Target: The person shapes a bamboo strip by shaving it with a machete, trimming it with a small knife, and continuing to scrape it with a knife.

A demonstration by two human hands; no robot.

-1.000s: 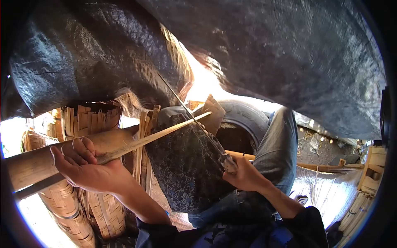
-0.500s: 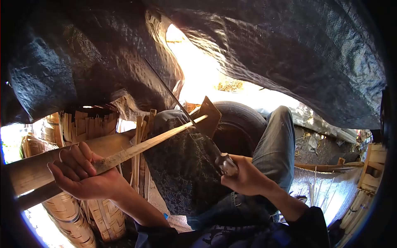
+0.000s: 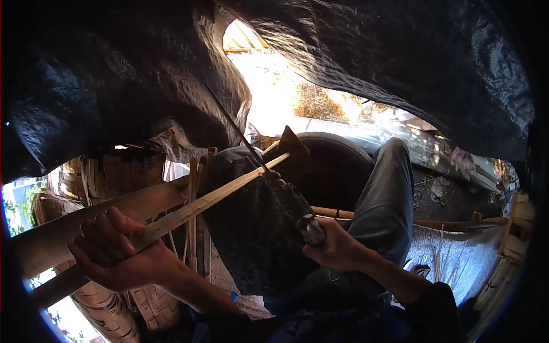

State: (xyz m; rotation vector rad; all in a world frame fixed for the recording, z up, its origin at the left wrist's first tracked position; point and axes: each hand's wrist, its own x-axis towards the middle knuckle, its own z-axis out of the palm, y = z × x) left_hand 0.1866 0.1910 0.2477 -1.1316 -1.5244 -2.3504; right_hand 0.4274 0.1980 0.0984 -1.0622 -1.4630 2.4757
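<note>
My left hand is closed around a long split bamboo strip, palm up with the fingers curled over it. The strip slants up to the right across my covered knee, its pale far end pointing away. My right hand grips the handle of a long knife. Its dark blade reaches up and to the left, crossing the strip near the strip's far end. A dark cloth covers my left thigh. Beside the strip's tip stands a pointed brown flap; what it belongs to, I cannot tell.
A tyre stands just beyond my knees. Dark plastic sheeting hangs overhead and in front, with a bright gap in it. Woven baskets and a wide bamboo piece are on the left. A silvery sheet lies on the right.
The knife and the strip keep nearly the same places, with the knife handle shifted slightly. The view has tilted a little and the scene looks darker. Both hands keep their grip.
</note>
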